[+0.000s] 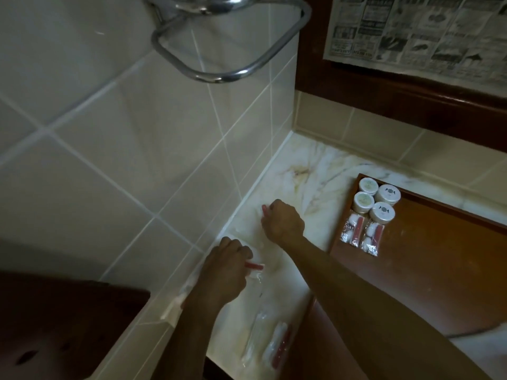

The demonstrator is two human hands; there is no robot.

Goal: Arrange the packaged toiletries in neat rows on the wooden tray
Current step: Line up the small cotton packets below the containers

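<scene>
Counting four jars (377,200) (two packets (361,236)) on tray (439,256)

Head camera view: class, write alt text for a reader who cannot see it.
Both hands pick up packets on a marble counter: the left hand and the right hand each grip a red-and-white packet. To the right, a wooden tray holds four round jars and two packets in rows.

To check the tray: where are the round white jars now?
In the head view, four round white jars stand in the wooden tray's far left corner, beside two clear packets.
</scene>
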